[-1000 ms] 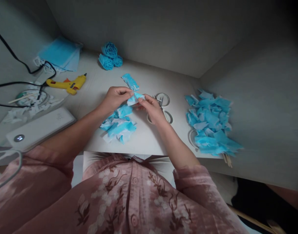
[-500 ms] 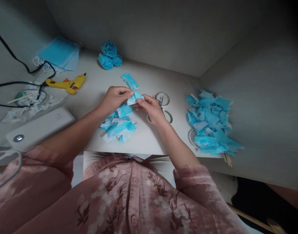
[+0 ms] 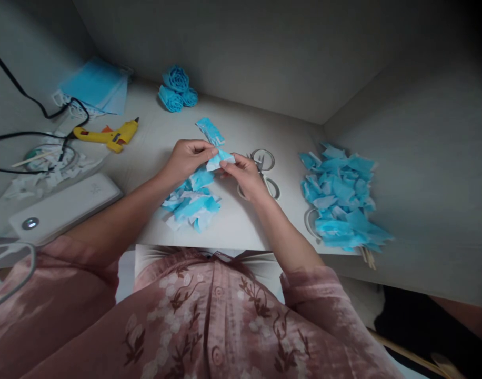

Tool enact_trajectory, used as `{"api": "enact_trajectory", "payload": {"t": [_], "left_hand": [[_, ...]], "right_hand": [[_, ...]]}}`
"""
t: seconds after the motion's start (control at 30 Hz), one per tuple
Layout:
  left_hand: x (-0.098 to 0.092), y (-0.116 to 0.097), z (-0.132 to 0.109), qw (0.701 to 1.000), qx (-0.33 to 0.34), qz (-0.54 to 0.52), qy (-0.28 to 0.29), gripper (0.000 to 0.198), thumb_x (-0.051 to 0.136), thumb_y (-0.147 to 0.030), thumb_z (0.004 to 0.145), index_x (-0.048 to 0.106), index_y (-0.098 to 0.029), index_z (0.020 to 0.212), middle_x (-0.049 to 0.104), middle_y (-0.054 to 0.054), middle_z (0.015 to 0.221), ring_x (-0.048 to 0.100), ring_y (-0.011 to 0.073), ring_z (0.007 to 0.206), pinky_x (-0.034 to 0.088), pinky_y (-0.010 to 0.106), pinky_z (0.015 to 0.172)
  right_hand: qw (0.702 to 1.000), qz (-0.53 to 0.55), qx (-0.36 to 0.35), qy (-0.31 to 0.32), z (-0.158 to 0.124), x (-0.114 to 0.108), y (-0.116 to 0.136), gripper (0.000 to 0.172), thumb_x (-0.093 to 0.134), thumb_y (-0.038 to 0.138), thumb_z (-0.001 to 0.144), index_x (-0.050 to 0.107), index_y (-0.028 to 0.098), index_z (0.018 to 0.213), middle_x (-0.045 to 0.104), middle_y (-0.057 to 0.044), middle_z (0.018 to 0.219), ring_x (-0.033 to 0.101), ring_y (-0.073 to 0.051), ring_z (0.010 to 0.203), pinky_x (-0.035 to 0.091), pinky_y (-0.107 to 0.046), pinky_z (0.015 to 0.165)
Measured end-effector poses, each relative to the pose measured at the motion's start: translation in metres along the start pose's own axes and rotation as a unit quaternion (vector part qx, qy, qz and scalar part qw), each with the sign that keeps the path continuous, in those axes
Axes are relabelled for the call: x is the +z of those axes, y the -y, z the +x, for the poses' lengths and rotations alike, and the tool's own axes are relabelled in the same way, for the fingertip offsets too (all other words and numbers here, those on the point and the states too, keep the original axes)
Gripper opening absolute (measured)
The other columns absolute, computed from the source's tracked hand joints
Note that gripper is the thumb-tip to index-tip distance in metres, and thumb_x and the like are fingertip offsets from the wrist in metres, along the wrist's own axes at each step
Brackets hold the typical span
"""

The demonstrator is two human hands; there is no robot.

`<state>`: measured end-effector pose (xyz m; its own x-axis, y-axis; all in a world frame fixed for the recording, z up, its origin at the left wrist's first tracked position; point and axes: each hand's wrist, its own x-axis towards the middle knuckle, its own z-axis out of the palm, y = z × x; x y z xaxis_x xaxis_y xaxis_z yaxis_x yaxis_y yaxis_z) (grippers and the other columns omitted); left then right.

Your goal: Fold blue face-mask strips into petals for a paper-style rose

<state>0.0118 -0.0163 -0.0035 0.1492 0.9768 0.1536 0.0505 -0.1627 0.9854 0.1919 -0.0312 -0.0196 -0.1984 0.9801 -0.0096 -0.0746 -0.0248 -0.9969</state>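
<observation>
Between my two hands is a small blue-and-white piece of mask fabric. My left hand pinches its upper left edge between thumb and fingers. From the other side, the thumb and fingers of my right hand grip its right end. Just beyond my fingertips lies a crinkled blue strip on the white table. Under my left wrist sits a loose heap of blue and white fabric pieces. Scissors rest beside and partly behind my right hand.
Several rolled blue fabric roses stand at the back. On the left are a stack of blue masks, a yellow glue gun, white scraps and a white power bank with cables. A large blue fabric pile with sticks lies right.
The held fabric piece has turned slightly and shows more of its face between my fingers. Both hands keep nearly the same place; the other things have not moved.
</observation>
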Motion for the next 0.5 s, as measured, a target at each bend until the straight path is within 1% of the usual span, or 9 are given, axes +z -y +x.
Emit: {"api": "enact_trajectory", "payload": {"t": [0.1,0.17,0.3,0.4,0.5], "left_hand": [[-0.001,0.002,0.0,1.0,0.006,-0.001,0.009,0.031,0.078,-0.046,0.075,0.076,-0.016,0.077,0.066,0.001,0.068,0.056,0.0135,0.066,0.042,0.025,0.062],[-0.001,0.002,0.0,1.0,0.003,-0.008,0.018,0.031,0.078,-0.046,0.077,0.074,-0.016,0.073,0.065,0.001,0.066,0.055,0.0129,0.064,0.042,0.025,0.06],[0.0,0.001,0.0,0.999,-0.01,-0.029,0.038,0.028,0.078,-0.042,0.079,0.073,-0.016,0.068,0.068,0.002,0.066,0.059,0.0134,0.064,0.047,0.026,0.064],[0.0,0.001,0.0,0.998,-0.008,-0.038,0.043,0.031,0.074,-0.042,0.084,0.071,-0.017,0.065,0.068,0.003,0.066,0.062,0.0143,0.066,0.05,0.027,0.068],[-0.001,-0.001,0.0,0.999,-0.009,-0.019,0.043,0.034,0.073,-0.046,0.085,0.07,-0.017,0.065,0.066,0.002,0.064,0.058,0.0136,0.063,0.046,0.026,0.063]], "right_hand": [[0.999,-0.03,-0.011,-0.007,0.0,-0.003,0.005,0.048,0.087,0.063,0.062,0.068,0.022,0.078,0.064,0.003,0.071,0.058,-0.013,0.07,0.051,-0.029,0.072],[0.998,-0.059,-0.03,-0.011,0.0,-0.007,0.009,0.045,0.084,0.062,0.066,0.067,0.022,0.077,0.062,0.003,0.069,0.055,-0.013,0.068,0.048,-0.029,0.071],[0.992,-0.107,-0.06,-0.014,0.001,-0.016,0.013,0.041,0.079,0.059,0.072,0.062,0.022,0.07,0.056,0.003,0.066,0.051,-0.013,0.069,0.04,-0.028,0.068],[0.99,-0.127,-0.057,0.001,0.001,-0.018,0.013,0.037,0.078,0.055,0.073,0.062,0.022,0.071,0.054,0.003,0.066,0.048,-0.013,0.068,0.037,-0.028,0.066],[0.987,-0.148,-0.052,0.021,0.0,-0.018,0.012,0.032,0.075,0.051,0.076,0.063,0.021,0.074,0.053,0.004,0.065,0.046,-0.013,0.067,0.034,-0.028,0.065]]}}
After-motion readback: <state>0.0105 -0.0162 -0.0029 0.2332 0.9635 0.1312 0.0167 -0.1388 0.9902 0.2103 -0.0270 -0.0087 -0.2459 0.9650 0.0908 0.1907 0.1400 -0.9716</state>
